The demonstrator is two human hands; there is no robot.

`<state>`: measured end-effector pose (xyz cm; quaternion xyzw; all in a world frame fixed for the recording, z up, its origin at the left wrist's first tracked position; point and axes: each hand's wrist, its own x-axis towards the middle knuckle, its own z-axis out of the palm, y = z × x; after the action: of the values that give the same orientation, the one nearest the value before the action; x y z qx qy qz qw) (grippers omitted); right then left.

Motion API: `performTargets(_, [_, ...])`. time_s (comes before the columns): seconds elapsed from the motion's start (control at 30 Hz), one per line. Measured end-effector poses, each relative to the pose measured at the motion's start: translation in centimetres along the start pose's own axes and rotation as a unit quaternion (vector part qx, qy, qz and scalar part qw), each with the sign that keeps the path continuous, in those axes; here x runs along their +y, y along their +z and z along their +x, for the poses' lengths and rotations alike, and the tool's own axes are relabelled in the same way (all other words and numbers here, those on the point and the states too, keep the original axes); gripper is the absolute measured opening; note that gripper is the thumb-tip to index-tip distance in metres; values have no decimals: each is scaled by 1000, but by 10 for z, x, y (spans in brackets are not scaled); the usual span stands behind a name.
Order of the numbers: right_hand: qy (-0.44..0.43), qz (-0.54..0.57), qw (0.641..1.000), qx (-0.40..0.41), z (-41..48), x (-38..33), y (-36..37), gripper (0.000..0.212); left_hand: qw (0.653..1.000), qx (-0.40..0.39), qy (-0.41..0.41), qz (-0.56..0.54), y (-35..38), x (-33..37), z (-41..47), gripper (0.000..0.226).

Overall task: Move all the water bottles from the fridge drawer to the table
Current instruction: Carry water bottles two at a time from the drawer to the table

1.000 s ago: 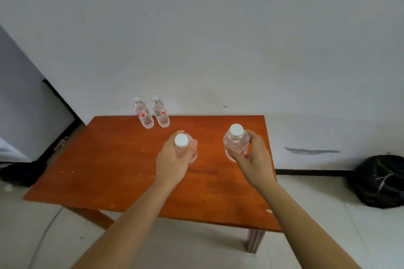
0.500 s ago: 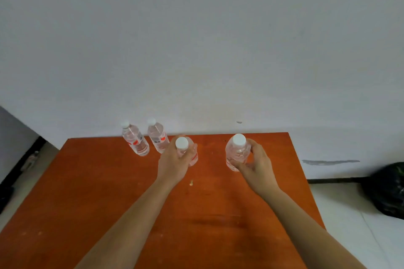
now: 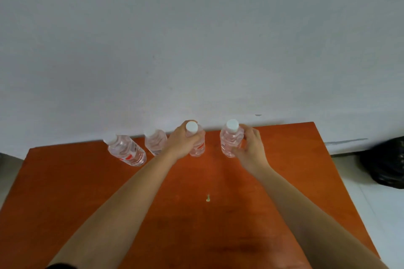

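Observation:
An orange-brown wooden table (image 3: 109,192) stands against a pale wall. Two clear water bottles with white caps stand along its far edge: the leftmost bottle (image 3: 127,152) and a second bottle (image 3: 154,142) beside it. My left hand (image 3: 180,143) grips a third bottle (image 3: 197,145) around its upper part, its base at the table near the far edge. To the right, my right hand (image 3: 249,148) holds a fourth bottle (image 3: 229,141) by its side, fingers curled round it. All the bottles are upright. The fridge drawer is out of view.
A black bag (image 3: 387,161) lies on the light floor to the right of the table. A small pale speck (image 3: 208,198) marks the tabletop between my forearms. The wall runs right behind the table's far edge.
I have come closer to the table and both hands have carried their bottles forward to the far edge, in line with the two standing bottles.

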<state>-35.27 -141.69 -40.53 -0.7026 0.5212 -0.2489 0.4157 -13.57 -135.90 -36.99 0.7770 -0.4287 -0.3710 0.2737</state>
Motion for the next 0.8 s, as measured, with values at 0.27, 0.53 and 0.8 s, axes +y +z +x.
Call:
performTargets(0.27, [41, 8, 989, -139, 32, 10, 22, 72, 997, -50, 2, -54, 1, -11, 21, 36])
performTargets(0.53, [22, -41, 981, -190, 39, 14, 18, 73, 991, -80, -6, -104, 3, -14, 28, 34])
performTargets(0.8, [50, -140, 981, -124, 8, 9, 18, 88, 999, 2, -34, -36, 3, -24, -9, 91])
